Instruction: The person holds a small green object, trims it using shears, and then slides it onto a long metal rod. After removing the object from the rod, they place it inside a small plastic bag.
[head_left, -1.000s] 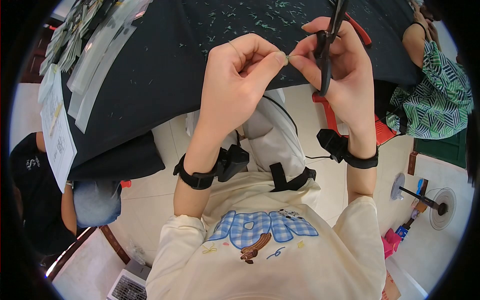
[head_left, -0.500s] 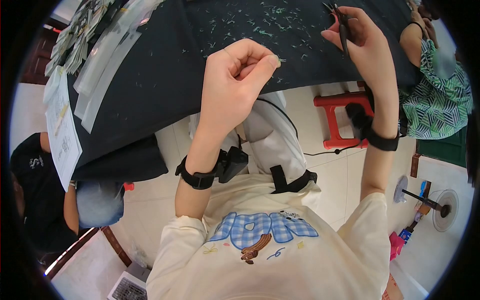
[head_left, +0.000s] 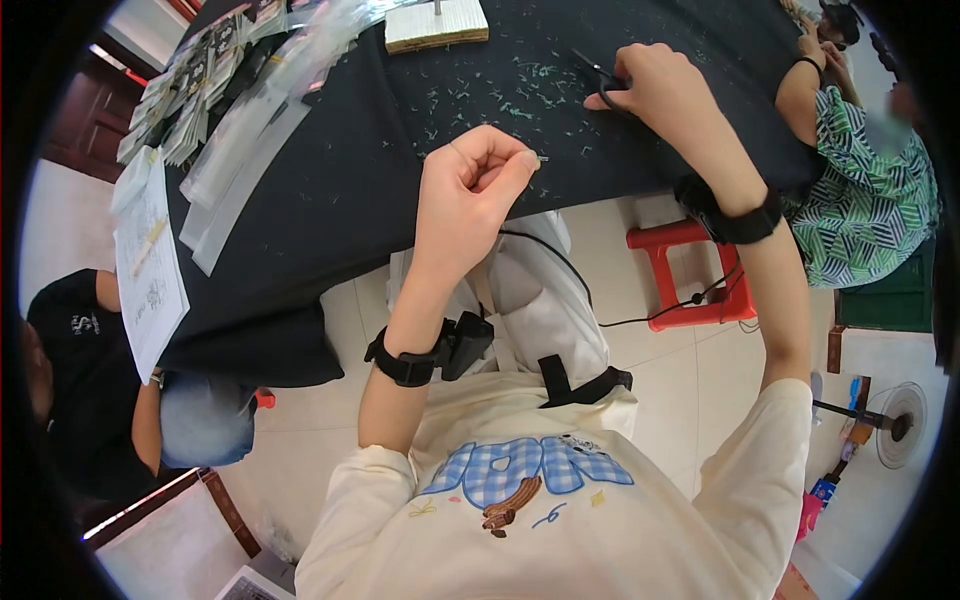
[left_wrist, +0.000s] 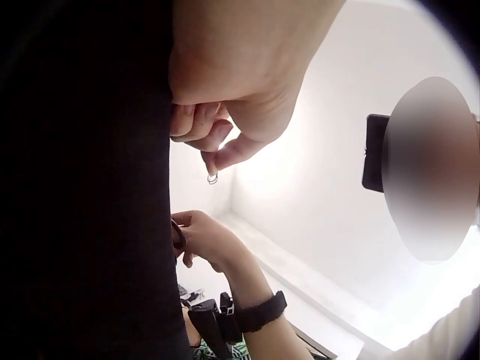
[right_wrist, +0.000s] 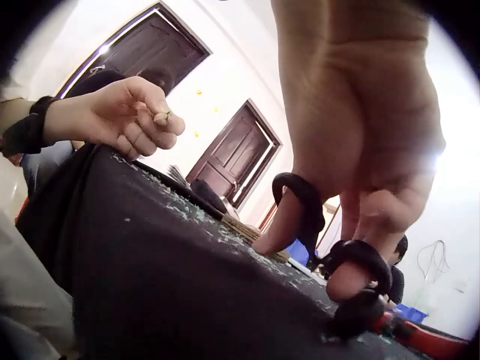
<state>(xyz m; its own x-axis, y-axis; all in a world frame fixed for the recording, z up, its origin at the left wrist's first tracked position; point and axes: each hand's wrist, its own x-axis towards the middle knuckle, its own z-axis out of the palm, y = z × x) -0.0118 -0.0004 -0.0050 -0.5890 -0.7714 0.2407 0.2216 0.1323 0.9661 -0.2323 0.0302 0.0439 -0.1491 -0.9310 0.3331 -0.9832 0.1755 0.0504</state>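
The left hand (head_left: pixel 465 200) pinches a tiny green piece (head_left: pixel 542 159) between thumb and index finger, above the table's near edge. In the left wrist view a small thin loop (left_wrist: pixel 212 178) shows at those fingertips. Over the black cloth to the right, the right hand (head_left: pixel 665 90) holds black scissors (head_left: pixel 603 80), blades toward the far side. The right wrist view shows thumb and a finger through the black handle loops (right_wrist: pixel 301 206). Green scraps (head_left: pixel 525 90) lie scattered on the cloth between and beyond the hands.
A white-topped block (head_left: pixel 437 27) with an upright pin stands at the back. Clear plastic strips (head_left: pixel 245 150), stacked cards (head_left: pixel 190 100) and a written sheet (head_left: pixel 150 270) lie left. A red stool (head_left: pixel 665 265) stands below right. People sit on both sides. Red-handled pliers (right_wrist: pixel 427 339) appear near the scissors.
The right hand has moved away from the left hand, turning palm down with the scissors. The left hand keeps its pinch. The head view has shifted, bringing the white-topped block into sight.
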